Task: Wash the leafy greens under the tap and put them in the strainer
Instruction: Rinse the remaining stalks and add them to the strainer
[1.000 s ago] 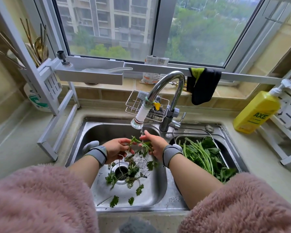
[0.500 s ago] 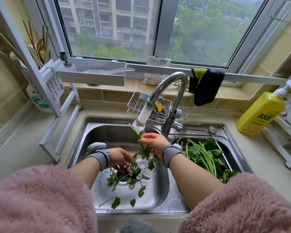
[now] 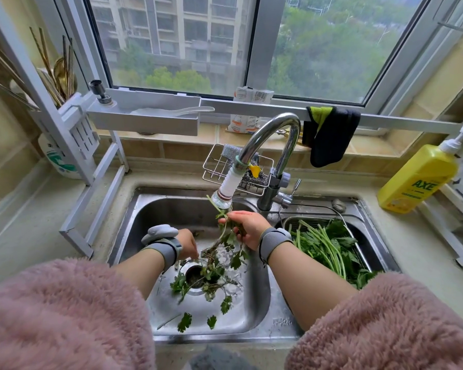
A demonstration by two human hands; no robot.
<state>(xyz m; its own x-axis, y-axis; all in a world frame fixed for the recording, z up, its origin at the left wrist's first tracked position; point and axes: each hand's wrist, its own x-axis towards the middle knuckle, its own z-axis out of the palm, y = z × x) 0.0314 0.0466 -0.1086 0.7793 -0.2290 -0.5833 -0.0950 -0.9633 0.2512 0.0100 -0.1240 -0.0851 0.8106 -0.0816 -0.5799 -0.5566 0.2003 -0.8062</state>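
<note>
My right hand grips a sprig of leafy greens just under the tap spout; the sprig hangs down into the running water. Lower in the steel sink, my left hand reaches with curled fingers toward the wet greens piled over the drain; whether it holds any is hidden. Loose leaves lie on the sink floor. The metal strainer sits in the right basin with a heap of washed greens in it.
A yellow AXE soap bottle stands on the counter at right. A wire sponge basket hangs behind the tap, and a dark cloth hangs from the rail. A white rack with chopsticks stands at left.
My right hand has lifted its sprig up closer to the spout. My left hand has dropped lower toward the drain and the greens lying there.
</note>
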